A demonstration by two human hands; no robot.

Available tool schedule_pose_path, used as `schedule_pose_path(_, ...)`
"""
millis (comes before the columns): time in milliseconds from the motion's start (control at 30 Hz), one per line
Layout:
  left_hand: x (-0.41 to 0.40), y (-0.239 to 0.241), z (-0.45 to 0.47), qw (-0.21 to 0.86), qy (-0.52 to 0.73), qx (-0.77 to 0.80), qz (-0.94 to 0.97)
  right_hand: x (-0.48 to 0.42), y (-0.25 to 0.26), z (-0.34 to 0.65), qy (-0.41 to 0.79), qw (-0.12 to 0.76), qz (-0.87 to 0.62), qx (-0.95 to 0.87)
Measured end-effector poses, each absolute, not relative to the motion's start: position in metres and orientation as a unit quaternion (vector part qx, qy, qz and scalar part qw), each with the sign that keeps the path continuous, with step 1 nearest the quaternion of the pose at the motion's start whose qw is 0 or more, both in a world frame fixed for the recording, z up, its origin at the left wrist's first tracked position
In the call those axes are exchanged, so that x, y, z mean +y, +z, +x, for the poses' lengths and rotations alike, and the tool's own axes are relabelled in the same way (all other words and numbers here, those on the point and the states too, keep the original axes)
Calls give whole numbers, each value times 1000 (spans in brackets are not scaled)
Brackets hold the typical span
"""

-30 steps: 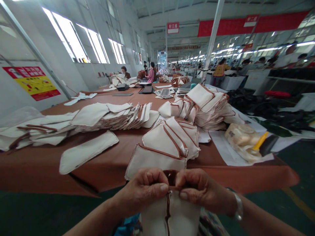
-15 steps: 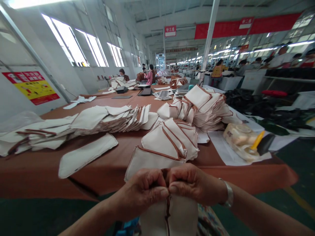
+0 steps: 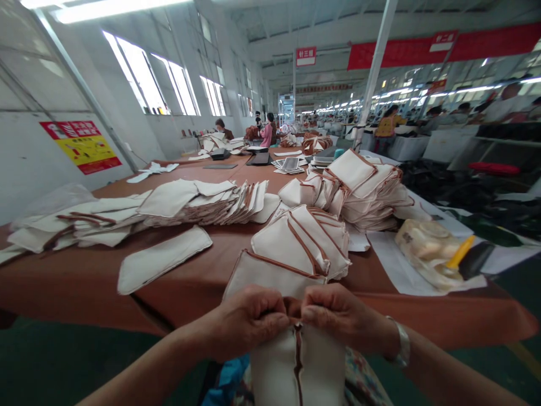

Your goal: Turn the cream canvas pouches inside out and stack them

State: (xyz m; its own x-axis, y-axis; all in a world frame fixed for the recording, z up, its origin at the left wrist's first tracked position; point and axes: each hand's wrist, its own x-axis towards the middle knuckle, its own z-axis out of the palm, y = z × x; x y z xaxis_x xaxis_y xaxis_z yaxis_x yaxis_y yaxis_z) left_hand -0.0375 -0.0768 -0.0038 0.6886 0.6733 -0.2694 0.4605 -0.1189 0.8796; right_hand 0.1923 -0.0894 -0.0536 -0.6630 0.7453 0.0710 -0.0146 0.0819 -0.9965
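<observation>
Both hands pinch the top of a sewn white panel (image 3: 322, 369) that hangs over my lap, a jagged brown seam running down its middle. On the left of the seam, my left hand (image 3: 252, 317) is closed with thumb against curled fingers. My right hand (image 3: 344, 317), a silver bracelet at its wrist, grips the same edge on the other side. A strip of brown material (image 3: 292, 306) shows between the two fists. Just beyond them lies a fanned pile of white panels with brown edging (image 3: 283, 242).
A brown-covered table (image 3: 190, 282) stretches ahead. A long row of white panels (image 3: 169, 200) lies left, with one loose white panel (image 3: 164, 259) nearer. A taller stack (image 3: 367, 192) stands right, beside a clear plastic container with a yellow-handled tool (image 3: 460, 252). Other people work farther back.
My hands have moved slightly apart, and the seam gap below them is wider with more brown showing. The view has shifted a little to the left.
</observation>
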Motion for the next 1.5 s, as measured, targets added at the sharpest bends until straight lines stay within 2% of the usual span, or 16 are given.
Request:
schedule_pose_path(100, -75, 3, -36, 530, 112, 358, 761, -89, -53, 184, 640, 337, -286, -629)
schedule_pose_path(267, -76, -2, -29, 688, 100, 336, 635, -89, -52, 172, 569, 375, -339, -649)
schedule_pose_path(367, -77, -15, -31, 725, 106, 353, 582, -91, -51, 175, 520, 394, -364, -665)
schedule_pose_path(500, -79, -22, -36, 721, 124, 385, 563, -101, -47, 189, 293, 474, -367, -745)
schedule_pose_path(600, -82, -17, -33, 717, 132, 374, 573, -113, -44, 191, 206, 458, -333, -798)
schedule_pose_path(733, -87, -10, -25, 728, 154, 342, 573, -122, -44, 184, 228, 402, -340, -819)
schedule_pose_path(1000, -91, -12, -23, 656, 162, 384, 629, -115, -31, 188, 324, 379, -327, -803)
schedule_pose_path(1233, -92, -13, -10, 677, 157, 376, 614, -108, -39, 186, 247, 384, -357, -815)
schedule_pose_path(1300, -92, -16, -8, 720, 170, 366, 565, -105, -43, 189, 307, 408, -369, -777)
schedule_pose_path(1433, -90, -28, -7, 760, 182, 376, 497, -100, -52, 200, 544, 412, -335, -650)
schedule_pose_path(1500, -88, -34, -6, 772, 187, 374, 479, -100, -55, 205, 584, 411, -334, -615)
